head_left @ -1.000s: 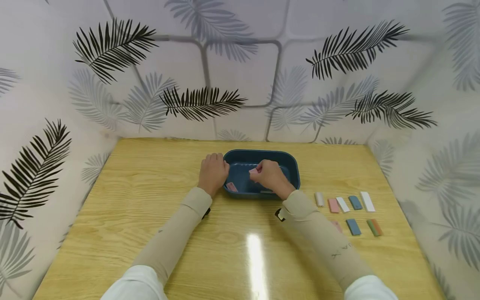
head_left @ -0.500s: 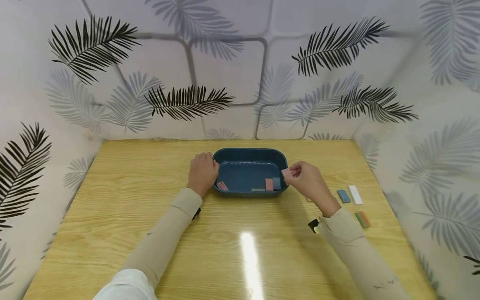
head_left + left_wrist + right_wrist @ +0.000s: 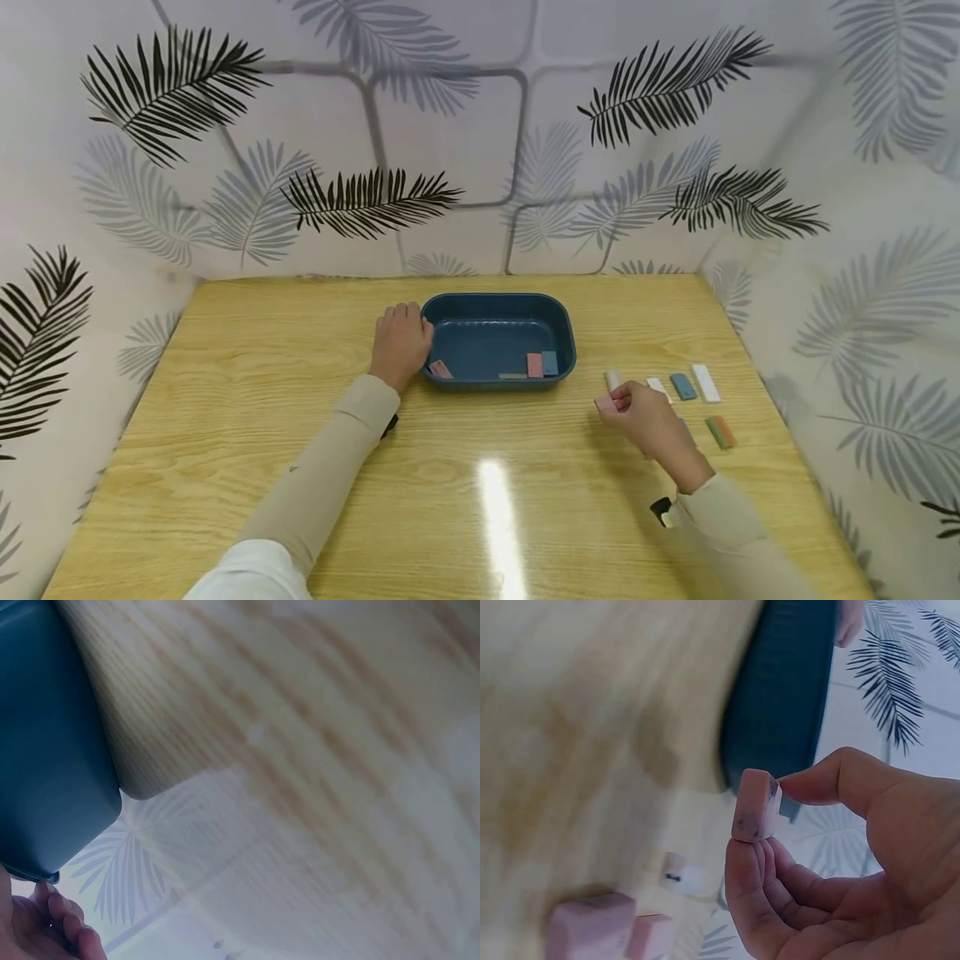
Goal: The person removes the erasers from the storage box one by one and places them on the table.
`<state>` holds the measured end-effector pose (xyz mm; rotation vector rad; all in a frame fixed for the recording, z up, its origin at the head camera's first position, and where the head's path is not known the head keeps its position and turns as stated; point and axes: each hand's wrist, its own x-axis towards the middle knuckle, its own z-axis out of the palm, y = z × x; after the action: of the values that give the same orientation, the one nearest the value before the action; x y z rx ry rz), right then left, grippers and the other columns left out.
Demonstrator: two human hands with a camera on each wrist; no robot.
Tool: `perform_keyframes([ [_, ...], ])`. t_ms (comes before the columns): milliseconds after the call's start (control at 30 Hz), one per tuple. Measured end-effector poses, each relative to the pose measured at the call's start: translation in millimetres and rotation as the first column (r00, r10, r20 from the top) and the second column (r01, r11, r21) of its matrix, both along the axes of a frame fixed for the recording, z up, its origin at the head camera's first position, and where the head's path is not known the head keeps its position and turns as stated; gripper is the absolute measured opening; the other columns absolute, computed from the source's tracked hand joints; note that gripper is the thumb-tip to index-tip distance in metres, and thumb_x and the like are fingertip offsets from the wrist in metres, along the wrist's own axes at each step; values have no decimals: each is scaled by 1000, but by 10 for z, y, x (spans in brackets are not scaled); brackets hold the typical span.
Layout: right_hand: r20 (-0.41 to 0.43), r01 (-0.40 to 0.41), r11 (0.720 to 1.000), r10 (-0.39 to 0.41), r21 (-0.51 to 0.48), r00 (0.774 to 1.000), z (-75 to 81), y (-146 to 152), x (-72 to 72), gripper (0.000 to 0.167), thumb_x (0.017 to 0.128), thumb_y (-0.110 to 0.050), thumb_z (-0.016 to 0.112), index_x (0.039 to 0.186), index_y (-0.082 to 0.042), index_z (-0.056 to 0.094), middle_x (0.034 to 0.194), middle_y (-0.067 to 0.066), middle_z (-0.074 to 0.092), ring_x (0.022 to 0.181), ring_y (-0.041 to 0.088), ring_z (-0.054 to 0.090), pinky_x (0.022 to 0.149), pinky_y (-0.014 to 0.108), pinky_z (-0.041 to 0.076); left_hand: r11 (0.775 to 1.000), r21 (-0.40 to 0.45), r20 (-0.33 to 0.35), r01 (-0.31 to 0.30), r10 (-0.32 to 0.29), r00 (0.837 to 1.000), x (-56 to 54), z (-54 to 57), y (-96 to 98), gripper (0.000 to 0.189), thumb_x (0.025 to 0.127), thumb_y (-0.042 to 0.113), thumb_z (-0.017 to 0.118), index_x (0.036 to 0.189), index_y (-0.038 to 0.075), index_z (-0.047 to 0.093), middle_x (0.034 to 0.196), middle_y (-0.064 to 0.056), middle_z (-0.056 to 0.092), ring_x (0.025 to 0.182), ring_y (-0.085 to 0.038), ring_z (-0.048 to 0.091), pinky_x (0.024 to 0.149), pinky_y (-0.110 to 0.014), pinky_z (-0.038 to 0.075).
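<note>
My left hand (image 3: 401, 340) grips the left rim of a dark blue oblong tub (image 3: 497, 385), its fingers curled over the edge. Between the thumb and fingertips of my right hand (image 3: 660, 427) is a pink eraser (image 3: 756, 806), held above the table to the right of the tub. Inside the tub lie a pink eraser (image 3: 440, 369) at the left, another pink one (image 3: 535, 365) beside a blue eraser (image 3: 550, 363), and a thin pale piece (image 3: 513, 376) by the front wall. The right wrist view shows smudges on the held eraser.
Around my right hand on the wooden table (image 3: 375, 500) lie a beige piece (image 3: 612, 380), a blue eraser (image 3: 682, 386), a white block (image 3: 706, 382) and a green-and-orange eraser (image 3: 721, 432). My hand partly covers others. A leaf-patterned backdrop (image 3: 480, 250) borders the table.
My right hand has carried the pink eraser from inside the tub, past its right rim, to above the table at the right. The left hand keeps its grip; the view has shifted slightly.
</note>
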<state>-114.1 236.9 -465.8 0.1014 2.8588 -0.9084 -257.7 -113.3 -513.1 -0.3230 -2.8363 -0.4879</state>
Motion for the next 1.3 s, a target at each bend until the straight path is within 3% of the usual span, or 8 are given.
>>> perform_keyframes([
  [333,35,-66,998,65,24,997,-315,-19,112,24,83,-22,64,89,2,62,78,5,63,70,16,57,65,34,48,1000,12,8,-3,3,1000,3,9,-4,25,95,21,39,96,1,54,91,-14,55,88,-32,50,77,-45,40],
  [533,81,-73,997,70,25,994,-373,-73,125,25,84,-24,64,88,0,62,77,3,61,68,14,55,64,33,46,1000,-1,5,-11,11,1000,-10,-13,-23,24,95,21,39,95,2,54,89,-13,54,86,-31,50,77,-45,40],
  [700,82,-84,995,79,55,993,-283,-106,96,27,85,-23,64,93,2,61,80,5,60,71,16,55,66,35,47,1000,-8,-12,-10,10,1000,-5,0,-26,24,95,21,40,93,2,54,88,-13,54,85,-31,50,76,-45,40],
  [833,-2,-101,994,102,47,995,-128,-160,41,27,83,-18,61,98,5,62,83,8,63,75,20,60,67,37,49,1000,-13,-24,0,0,1000,-1,5,-8,23,95,21,40,93,2,55,88,-13,54,85,-31,50,75,-44,41],
  [1033,-140,-155,987,161,52,977,133,-327,-119,23,84,-15,59,98,3,64,83,7,65,75,18,62,67,36,51,1000,-19,-40,-3,2,999,0,11,4,24,95,21,41,94,1,55,89,-14,55,84,-31,50,75,-44,41],
  [1200,-130,-200,980,197,-8,972,273,-540,-294,20,85,-14,60,98,1,64,84,6,64,76,17,61,68,34,50,1000,-22,-30,-6,6,1000,1,11,-12,23,95,20,41,96,1,54,90,-15,55,85,-31,50,76,-44,41],
  [1300,-116,-231,973,226,-31,967,277,-693,-425,22,86,-17,62,99,1,63,85,6,64,77,17,61,69,33,50,1000,-24,-25,-5,4,1000,-3,-3,-17,23,95,20,41,96,1,55,91,-14,55,86,-31,50,77,-44,41],
])
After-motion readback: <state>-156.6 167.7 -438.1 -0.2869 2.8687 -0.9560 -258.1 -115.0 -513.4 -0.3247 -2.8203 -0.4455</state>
